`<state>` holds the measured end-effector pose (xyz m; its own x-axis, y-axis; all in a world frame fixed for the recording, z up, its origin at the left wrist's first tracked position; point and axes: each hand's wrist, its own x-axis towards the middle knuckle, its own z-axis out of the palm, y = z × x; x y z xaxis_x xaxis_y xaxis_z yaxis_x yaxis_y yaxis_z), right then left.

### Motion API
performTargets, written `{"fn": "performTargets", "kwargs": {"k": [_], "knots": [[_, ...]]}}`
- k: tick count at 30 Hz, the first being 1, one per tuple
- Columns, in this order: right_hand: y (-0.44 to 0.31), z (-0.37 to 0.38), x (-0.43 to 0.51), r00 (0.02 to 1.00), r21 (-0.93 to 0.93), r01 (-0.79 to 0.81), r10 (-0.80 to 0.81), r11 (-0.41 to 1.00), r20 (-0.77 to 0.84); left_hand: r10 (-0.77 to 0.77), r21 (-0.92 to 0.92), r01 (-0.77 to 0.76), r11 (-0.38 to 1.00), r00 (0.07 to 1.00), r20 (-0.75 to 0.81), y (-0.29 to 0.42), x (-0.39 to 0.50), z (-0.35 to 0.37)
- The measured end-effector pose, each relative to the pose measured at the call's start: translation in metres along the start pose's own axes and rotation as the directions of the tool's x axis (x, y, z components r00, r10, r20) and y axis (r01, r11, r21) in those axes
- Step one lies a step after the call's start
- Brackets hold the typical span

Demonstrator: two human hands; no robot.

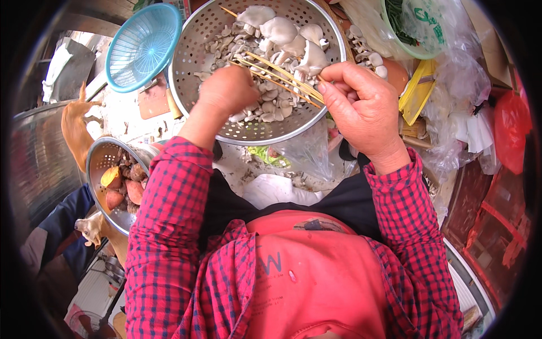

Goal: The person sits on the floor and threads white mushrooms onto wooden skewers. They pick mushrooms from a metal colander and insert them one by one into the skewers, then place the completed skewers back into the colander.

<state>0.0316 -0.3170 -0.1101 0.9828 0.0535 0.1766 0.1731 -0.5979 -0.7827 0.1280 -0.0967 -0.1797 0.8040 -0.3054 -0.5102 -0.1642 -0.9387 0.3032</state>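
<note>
A large perforated metal colander [186, 80] holds a heap of grey oyster mushrooms [271, 104]. Over its right rim, my right hand [360, 101] pinches the ends of several thin bamboo skewers [279, 76] between thumb and fingers. The skewers lie slanting above the mushrooms. My left hand [230, 91], slightly blurred, is over the left part of the heap with its fingers curled down; whether it holds a mushroom or a skewer is hidden. Larger mushrooms [279, 31] sit at the top of the heap, where another skewer tip [228, 11] sticks out.
A blue plastic basket [144, 46] stands at the upper left. Below it are a tan dog [76, 127], a second dog [91, 229] and a metal colander of tubers [101, 152]. More mushrooms [374, 59], a green bowl [417, 53] and plastic bags [461, 72] lie to the right.
</note>
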Motion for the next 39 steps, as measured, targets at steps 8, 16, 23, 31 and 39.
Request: {"fn": "performTargets", "kwargs": {"k": [8, 16, 23, 31, 39], "knots": [[-0.001, 0.001, -0.003, 0.999, 0.053, -0.007, 0.005, 0.999, 0.044, -0.079, -0.997, 0.003, 0.071, 0.997, -0.003, -0.027, 0.001, -0.040], [-0.008, 0.001, -0.001, 0.999, 0.035, -0.035, 0.034, 0.999, 0.025, -0.011, -0.994, -0.019, -0.106, 1.000, -0.017, -0.038, 0.000, -0.050], [-0.005, 0.000, 0.000, 0.998, 0.061, -0.055, 0.055, 0.997, -0.001, 0.123, -0.677, 0.116, 0.727, 0.948, 0.295, -0.034, -0.011, -0.061], [-0.006, -0.002, -0.001, 0.999, 0.030, -0.035, 0.035, 0.999, 0.009, -0.139, -0.331, 0.102, 0.938, 0.986, -0.092, -0.079, 0.023, -0.032], [-0.003, 0.000, -0.001, 1.000, 0.029, -0.019, 0.019, 0.999, 0.016, 0.008, -0.416, 0.140, 0.899, 0.943, 0.333, -0.044, 0.012, -0.040]]}}
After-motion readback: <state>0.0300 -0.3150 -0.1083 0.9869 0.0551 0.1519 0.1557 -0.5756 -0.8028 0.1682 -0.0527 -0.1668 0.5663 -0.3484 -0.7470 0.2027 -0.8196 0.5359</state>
